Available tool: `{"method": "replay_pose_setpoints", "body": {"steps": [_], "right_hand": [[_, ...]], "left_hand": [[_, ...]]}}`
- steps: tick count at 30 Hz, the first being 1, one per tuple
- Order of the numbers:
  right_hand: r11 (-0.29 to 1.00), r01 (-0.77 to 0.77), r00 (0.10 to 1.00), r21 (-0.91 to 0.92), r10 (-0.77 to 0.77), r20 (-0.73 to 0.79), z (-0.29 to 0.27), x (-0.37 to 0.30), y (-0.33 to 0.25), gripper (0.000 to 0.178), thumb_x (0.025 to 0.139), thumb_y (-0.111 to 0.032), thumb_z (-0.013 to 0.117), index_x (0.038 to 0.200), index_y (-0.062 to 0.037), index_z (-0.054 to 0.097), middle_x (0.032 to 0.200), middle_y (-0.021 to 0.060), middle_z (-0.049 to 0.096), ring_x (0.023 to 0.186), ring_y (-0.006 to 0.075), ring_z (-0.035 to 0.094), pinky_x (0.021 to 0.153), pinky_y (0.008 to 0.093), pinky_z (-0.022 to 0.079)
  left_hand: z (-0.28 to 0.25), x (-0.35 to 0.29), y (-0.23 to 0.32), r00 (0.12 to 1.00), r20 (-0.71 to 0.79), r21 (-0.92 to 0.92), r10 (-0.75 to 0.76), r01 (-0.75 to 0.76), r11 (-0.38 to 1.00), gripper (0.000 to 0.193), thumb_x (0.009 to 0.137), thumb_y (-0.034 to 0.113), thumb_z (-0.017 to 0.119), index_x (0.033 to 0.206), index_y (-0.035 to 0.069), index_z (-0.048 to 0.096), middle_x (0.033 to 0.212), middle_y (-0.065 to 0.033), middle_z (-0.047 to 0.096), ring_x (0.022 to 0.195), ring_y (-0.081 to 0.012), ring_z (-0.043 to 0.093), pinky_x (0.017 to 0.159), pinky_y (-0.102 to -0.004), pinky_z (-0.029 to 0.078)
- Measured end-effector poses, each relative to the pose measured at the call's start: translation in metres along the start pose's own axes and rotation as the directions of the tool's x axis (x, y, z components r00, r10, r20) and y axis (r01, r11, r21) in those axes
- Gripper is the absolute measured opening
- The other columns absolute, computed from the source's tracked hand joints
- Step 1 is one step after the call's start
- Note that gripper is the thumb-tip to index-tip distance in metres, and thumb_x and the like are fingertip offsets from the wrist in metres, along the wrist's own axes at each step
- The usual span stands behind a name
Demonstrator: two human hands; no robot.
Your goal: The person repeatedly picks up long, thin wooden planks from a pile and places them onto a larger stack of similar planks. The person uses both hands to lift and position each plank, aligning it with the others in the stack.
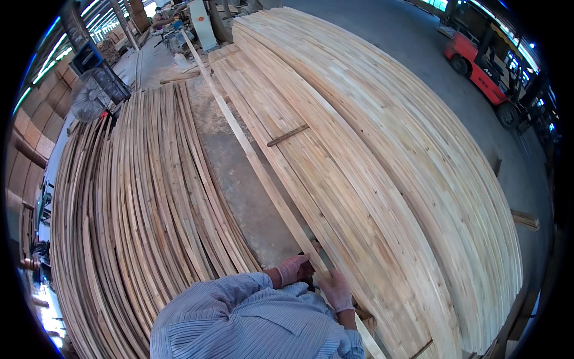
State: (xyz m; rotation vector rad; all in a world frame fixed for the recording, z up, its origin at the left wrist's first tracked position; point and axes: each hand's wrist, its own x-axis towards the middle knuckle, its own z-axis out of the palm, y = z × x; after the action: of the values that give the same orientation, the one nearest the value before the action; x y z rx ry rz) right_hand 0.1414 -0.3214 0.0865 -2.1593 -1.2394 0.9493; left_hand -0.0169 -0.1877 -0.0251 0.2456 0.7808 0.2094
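Observation:
A long, narrow wooden strip [272,190] runs from the far machine area down to my body and past my right side. My right hand [336,290], in a pale knitted glove, is closed on the near part of this strip. Just left of the strip is my left hand [292,270], also gloved, with its fingers curled beside the strip's edge. Something small and dark shows at its fingertips, too hidden to name. Both striped sleeves reach forward from the lower edge.
Long rough strips [149,179] lie stacked on my left. To the right, pale planks [382,137] form wide stacks, with a short crosspiece [287,136] on the lower one. Beyond stand a fan [92,96], a red forklift [478,69] and a person [160,18] by machinery.

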Motion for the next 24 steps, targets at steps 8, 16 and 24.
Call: {"method": "replay_pose_setpoints", "body": {"steps": [8,16,24], "right_hand": [[0.92,-0.258,0.948,0.295,0.3,-0.107,-0.015,-0.123,0.11,0.035,0.085,-0.027,0.068,0.112,-0.0032,0.068,0.111,0.0219,0.068,0.109,0.0378,0.063,0.099,0.0445,0.047],[0.841,-0.534,0.814,0.086,0.539,-0.218,-0.037,-0.242,0.192,0.065,0.097,-0.057,0.046,0.126,-0.0011,0.063,0.124,0.0248,0.064,0.118,0.0382,0.059,0.1,0.0453,0.045],[0.827,-0.547,0.823,-0.134,0.501,-0.267,-0.035,-0.245,0.189,0.056,0.096,-0.047,0.046,0.127,-0.0034,0.062,0.124,0.0227,0.064,0.117,0.0374,0.059,0.099,0.046,0.046]], "left_hand": [[-0.019,0.002,0.008,0.992,-0.113,0.027,0.061,-0.058,0.998,0.035,0.101,0.036,0.054,0.121,0.01,0.063,0.112,-0.0089,0.07,0.094,-0.0262,0.068,0.082,-0.0399,0.055],[-0.023,0.004,0.005,0.99,-0.134,-0.028,0.038,-0.042,0.999,0.031,0.099,0.033,0.057,0.116,0.008,0.063,0.107,-0.0085,0.071,0.093,-0.0275,0.069,0.078,-0.0419,0.055],[-0.041,0.01,0.002,0.985,-0.161,0.087,0.058,-0.045,0.995,0.034,0.099,0.033,0.057,0.118,0.005,0.061,0.11,-0.0121,0.07,0.097,-0.03,0.068,0.083,-0.0438,0.054]]}}
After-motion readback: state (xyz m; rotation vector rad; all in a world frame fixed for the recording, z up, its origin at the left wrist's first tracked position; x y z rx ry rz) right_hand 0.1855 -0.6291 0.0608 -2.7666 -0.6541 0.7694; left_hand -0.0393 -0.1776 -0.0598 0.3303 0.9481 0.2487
